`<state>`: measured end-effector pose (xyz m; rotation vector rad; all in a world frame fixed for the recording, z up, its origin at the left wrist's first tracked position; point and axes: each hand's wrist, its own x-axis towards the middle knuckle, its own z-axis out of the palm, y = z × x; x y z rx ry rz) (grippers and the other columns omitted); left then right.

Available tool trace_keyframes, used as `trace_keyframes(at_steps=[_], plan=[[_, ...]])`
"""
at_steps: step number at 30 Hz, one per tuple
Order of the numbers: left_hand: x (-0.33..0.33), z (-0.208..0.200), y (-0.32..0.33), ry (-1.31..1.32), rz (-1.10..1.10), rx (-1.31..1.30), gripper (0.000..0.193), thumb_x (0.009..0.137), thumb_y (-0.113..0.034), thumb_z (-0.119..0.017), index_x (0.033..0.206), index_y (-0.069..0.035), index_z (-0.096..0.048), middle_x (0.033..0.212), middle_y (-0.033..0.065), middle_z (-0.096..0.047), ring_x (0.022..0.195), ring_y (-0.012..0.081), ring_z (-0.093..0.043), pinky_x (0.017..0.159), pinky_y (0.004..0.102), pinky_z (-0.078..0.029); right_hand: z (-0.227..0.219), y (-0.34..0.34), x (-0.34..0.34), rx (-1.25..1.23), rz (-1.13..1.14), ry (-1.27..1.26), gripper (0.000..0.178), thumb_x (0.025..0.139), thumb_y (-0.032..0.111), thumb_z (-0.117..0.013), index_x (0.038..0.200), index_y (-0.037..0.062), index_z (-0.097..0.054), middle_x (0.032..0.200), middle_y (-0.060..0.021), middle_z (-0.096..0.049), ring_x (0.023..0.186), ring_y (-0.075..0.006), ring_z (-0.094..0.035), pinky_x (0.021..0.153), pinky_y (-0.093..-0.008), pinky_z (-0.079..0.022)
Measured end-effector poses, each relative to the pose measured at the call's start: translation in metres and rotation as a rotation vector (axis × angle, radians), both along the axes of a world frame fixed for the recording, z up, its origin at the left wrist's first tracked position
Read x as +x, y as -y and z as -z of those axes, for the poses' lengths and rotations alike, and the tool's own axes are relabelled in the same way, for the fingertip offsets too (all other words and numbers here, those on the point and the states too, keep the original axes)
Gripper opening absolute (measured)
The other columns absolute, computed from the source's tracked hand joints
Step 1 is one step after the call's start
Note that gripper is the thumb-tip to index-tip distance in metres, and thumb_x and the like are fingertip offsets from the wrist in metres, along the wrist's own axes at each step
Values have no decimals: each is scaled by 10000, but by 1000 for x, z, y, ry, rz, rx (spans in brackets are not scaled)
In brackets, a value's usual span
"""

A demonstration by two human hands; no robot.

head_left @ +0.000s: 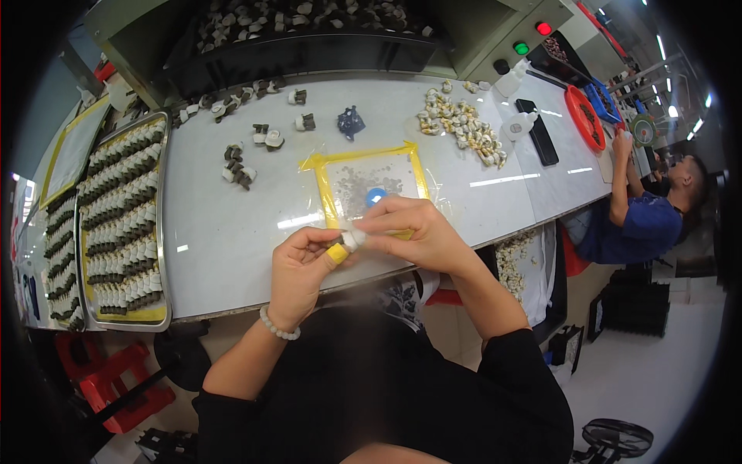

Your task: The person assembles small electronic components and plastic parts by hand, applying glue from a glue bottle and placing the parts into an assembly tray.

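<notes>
One piece in hand, a tray of filled rows, loose parts remaining

The left hand (300,267) held a small white piece (355,238) in a narrow pinch between thumb and fingers, above the near edge of the bench. A yellow wrap (337,253) covered the thumb tip. The right hand (423,232) met the piece from the other side with its fingers drawn close together; blur hid whether they gripped it or only touched it. That piece looked unfinished, judging by both hands being on it.

Just beyond the hands lay a yellow-taped sheet (328,189), spotted with marks, with a blue round object (376,196) near its middle. Farther off sat a dark blue lump (350,123).

To the left of the lump, several dark-and-white pieces (273,139) stood loose, not set in rows. To the right, a heap of small white-and-yellow parts (464,127) seemed to be stock left to use, near a white bottle (519,125).

At the far left, a metal tray (165,155) carried many close rows of dark-and-white figures, which suggested much was done. Beyond the bench, a black bin (301,62) held many more white pieces.
</notes>
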<state>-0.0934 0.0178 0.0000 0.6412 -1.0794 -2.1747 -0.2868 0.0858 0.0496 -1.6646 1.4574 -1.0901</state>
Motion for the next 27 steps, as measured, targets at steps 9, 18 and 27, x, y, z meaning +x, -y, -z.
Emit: trace_keyframes(at_steps=[9,18,27], plan=[[69,-16,32,771,-460,-1206,246,702,65,-650,940,25,-608,925,128,-629,800,237,-591,719,325,-489,10,26,-98,-160,526,-530,244,752,35,-666,994,8,-653,968,-104,-630,843,-220,-608,741,-303,-489],[62,-35,54,923,-542,-1328,326,691,-8,-655,1010,15,-596,996,169,-580,933,320,-539,809,398,-451,21,38,-105,-68,512,-692,259,744,72,-642,1000,37,-624,876,-111,-629,812,-260,-606,726,-345,-488],[27,-32,101,1154,-249,-1412,305,722,-51,-641,1013,21,-589,991,169,-538,926,327,-513,805,402,-438,8,-5,-58,49,457,-716,287,764,146,-652,1027,39,-611,764,-100,-599,674,-242,-595,637,-341,-485]])
